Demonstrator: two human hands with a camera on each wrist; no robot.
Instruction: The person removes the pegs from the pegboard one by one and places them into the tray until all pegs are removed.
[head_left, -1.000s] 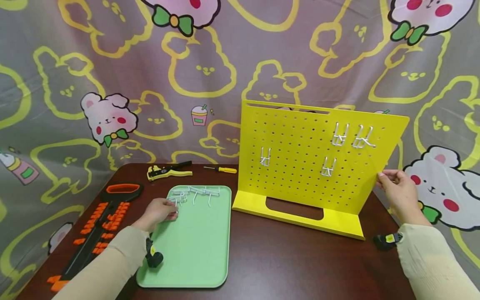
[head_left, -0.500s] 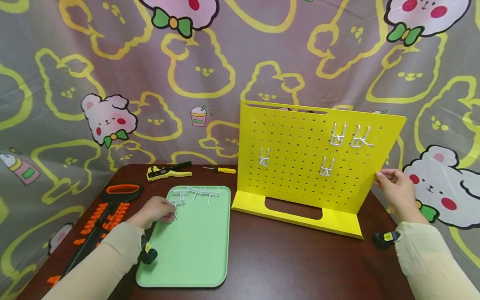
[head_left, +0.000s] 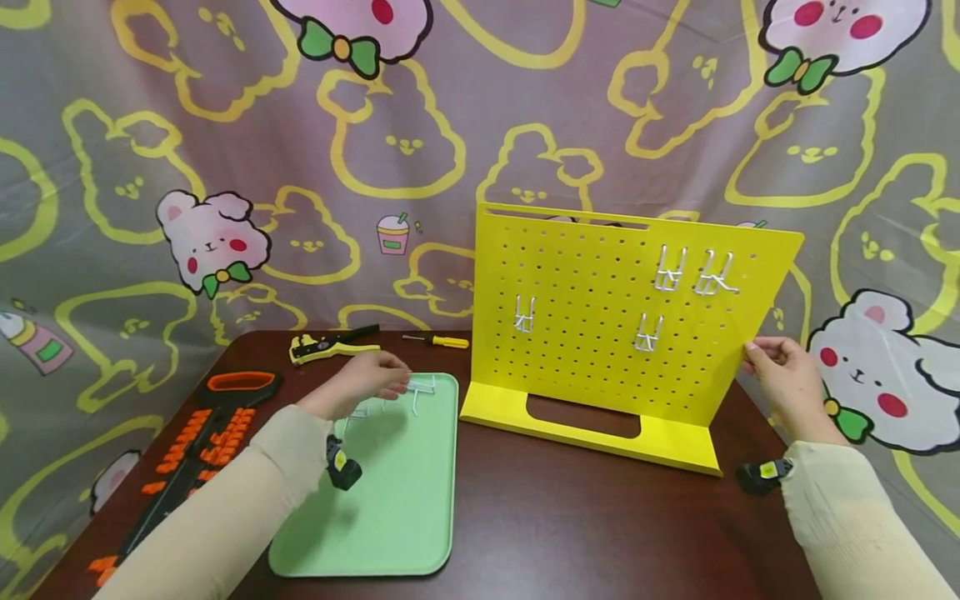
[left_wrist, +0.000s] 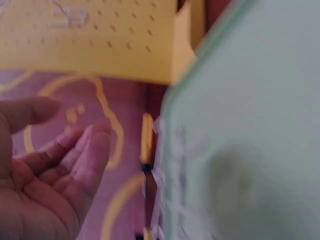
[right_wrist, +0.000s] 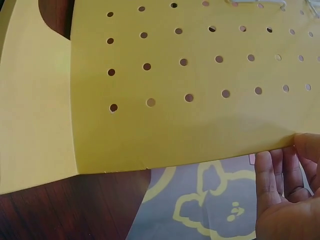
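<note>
Above the far end of the green tray [head_left: 405, 508] hovers my left hand [head_left: 363, 385], and the left wrist view shows its thumb and relaxed fingers [left_wrist: 95, 155] apart with nothing between them. White wire hooks [head_left: 422, 388] lie at that end of the tray, some hidden behind the hand. A yellow pegboard [head_left: 585, 350] stands upright to the right of the tray, with several white hooks [head_left: 648, 337] hung on its face. My right hand [head_left: 789, 387] pinches the board's right edge, thumb at the front and fingers behind.
Yellow-handled wire strippers [head_left: 322, 348] and a yellow screwdriver [head_left: 446, 342] lie behind the tray. Along the table's left side is a black rack [head_left: 180, 475] with orange clips and an orange-trimmed handle. A patterned curtain [head_left: 285, 142] hangs behind the brown table [head_left: 555, 525].
My left hand has lifted away from the tray's left edge and moved right and farther back, over the hooks. My right hand keeps its hold on the pegboard's edge.
</note>
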